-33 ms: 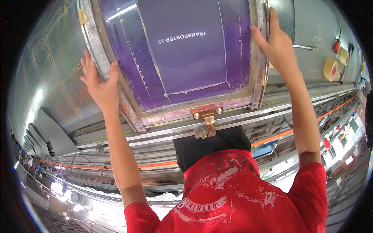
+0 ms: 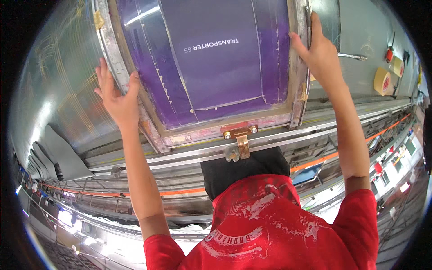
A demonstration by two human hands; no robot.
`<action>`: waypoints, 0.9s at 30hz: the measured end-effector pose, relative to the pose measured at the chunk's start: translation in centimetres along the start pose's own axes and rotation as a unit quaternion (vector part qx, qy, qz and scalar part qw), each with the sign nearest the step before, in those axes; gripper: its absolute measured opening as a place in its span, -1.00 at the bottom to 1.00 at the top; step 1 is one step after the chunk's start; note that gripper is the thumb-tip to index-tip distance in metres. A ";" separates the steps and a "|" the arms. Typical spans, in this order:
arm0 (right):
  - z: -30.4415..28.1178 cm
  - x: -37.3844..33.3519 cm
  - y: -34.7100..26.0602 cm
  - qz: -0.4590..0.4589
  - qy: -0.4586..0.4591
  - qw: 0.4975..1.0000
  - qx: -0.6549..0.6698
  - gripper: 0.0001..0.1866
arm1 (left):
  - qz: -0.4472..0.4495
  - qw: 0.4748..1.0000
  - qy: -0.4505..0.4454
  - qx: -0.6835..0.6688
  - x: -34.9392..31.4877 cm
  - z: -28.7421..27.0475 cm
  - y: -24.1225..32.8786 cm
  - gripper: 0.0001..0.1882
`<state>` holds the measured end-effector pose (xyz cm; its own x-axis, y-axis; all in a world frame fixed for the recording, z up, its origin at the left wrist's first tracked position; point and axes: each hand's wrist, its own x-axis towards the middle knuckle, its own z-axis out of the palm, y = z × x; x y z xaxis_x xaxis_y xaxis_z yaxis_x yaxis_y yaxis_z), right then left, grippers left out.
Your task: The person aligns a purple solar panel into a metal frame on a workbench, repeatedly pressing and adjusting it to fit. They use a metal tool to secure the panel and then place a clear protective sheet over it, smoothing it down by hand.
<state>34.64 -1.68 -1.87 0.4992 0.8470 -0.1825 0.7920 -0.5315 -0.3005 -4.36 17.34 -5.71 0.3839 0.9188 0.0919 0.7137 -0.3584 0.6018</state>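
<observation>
A screen-printing frame (image 2: 189,136) with worn, stained rails lies in front of me, its far end cut off by the top of the picture. Purple mesh (image 2: 173,99) fills it, with a darker rectangular panel in the middle bordered by tape-like strips. My left hand (image 2: 118,96) straddles the left rail, thumb on the inner side and fingers along the outer edge. On the right rail, my right hand (image 2: 323,56) has its thumb toward the mesh and its fingers over the outer side. A copper-coloured bracket (image 2: 243,146) with bolts is fixed to the near rail.
Long metal rails (image 2: 180,156) run along the table's near edge. Right of the frame lie a metal rod (image 2: 353,56), a red-handled tool (image 2: 389,54) and tape rolls (image 2: 382,81). Grey curled sheets (image 2: 65,155) are at the left. An orange strip (image 2: 315,161) runs behind the rails.
</observation>
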 end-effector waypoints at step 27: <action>-1.2 0.7 0.2 -0.019 -0.063 0.997 -0.027 0.04 | 0.060 0.997 0.047 0.003 0.1 0.0 0.5 -0.14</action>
<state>35.60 -1.26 -0.89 0.4229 0.8591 -0.2882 0.8294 -0.4951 -0.2588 -4.03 17.26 -5.40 0.4106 0.8804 0.2372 0.6698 -0.4678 0.5767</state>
